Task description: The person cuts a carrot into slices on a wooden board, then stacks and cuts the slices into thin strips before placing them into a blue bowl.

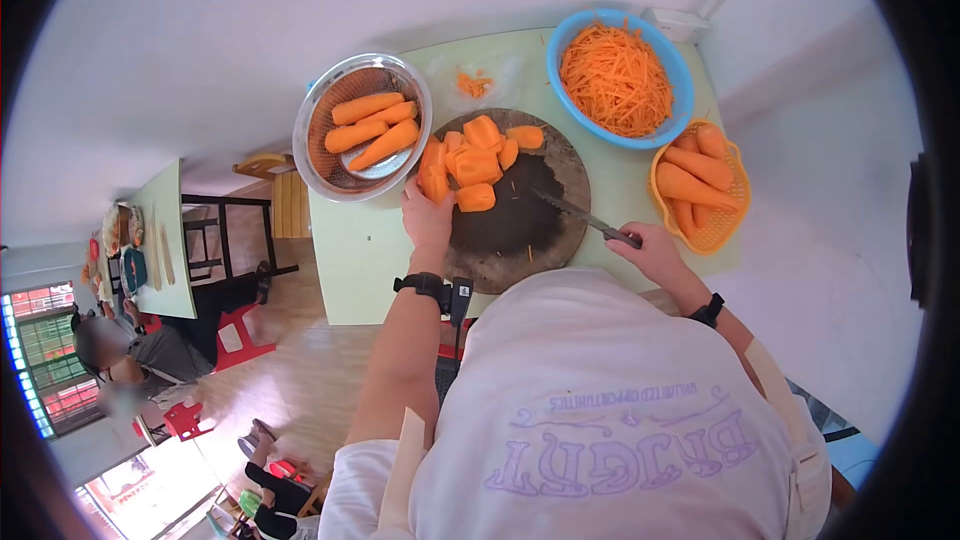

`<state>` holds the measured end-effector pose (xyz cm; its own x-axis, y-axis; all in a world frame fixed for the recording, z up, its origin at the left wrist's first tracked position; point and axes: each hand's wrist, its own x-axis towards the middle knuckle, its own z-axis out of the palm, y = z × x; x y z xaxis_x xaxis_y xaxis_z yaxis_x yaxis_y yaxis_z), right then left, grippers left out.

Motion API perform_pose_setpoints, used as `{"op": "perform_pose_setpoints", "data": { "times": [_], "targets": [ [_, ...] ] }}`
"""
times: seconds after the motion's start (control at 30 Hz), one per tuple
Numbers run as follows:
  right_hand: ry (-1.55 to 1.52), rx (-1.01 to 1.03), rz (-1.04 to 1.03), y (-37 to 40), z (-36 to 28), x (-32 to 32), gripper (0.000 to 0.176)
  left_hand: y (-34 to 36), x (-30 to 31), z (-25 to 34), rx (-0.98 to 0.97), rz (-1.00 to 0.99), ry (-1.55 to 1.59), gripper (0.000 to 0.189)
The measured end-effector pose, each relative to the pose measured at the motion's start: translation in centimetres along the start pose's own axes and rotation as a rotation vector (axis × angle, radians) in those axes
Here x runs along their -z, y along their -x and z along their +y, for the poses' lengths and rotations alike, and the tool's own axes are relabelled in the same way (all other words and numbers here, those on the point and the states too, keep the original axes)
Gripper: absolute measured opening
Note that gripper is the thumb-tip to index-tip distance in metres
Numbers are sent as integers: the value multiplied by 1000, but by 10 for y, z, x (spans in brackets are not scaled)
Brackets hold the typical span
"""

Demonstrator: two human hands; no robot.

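Observation:
On the round dark cutting board [540, 255] lies a heap of peeled carrot chunks [475, 165], several with flat cut faces. My left hand [428, 218] is at the board's left edge, its thumb and fingers closed around a carrot piece [433, 178] at the side of the heap. In my right hand [650, 252] is the handle of a kitchen knife [585, 215]. Its dark blade points up and left over the board, apart from the carrots.
A metal bowl [303, 145] with whole peeled carrots stands left of the board. Behind right is a blue basin [685, 75] of shredded carrot; an orange basket [742, 195] holds more carrots. Carrot scraps [473, 84] lie on a plastic bag. Other people sit far left.

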<state>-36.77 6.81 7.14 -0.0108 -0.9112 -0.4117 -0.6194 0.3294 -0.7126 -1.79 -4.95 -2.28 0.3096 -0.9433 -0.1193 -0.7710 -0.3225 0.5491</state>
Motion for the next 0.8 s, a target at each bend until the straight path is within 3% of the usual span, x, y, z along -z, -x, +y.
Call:
{"op": "perform_pose_setpoints", "data": {
  "times": [0.07, 0.27, 0.37, 0.43, 0.67, 0.8],
  "targets": [
    [49, 19, -29, -3, 1, -4, 34, -5, -10, -9, -19, 33, 5, 69],
    [70, -36, -77, -7, -4, -12, 39, -4, 10, -18, 67, -119, 401, 64],
    [71, -55, -92, -8, -4, -15, 39, -14, 5, -44, 143, -225, 661, 58],
    [79, -50, -95, -7, -6, -17, 39, -14, 14, -47, 272, -433, 832, 52],
    [122, -23, -72, -3, -4, -28, 39, 7, 11, -42, 239, -395, 833, 48],
    [116, -8, -23, 0, -2, -37, 40, 6, -5, -43, 101, -286, 668, 41]
  ]
}}
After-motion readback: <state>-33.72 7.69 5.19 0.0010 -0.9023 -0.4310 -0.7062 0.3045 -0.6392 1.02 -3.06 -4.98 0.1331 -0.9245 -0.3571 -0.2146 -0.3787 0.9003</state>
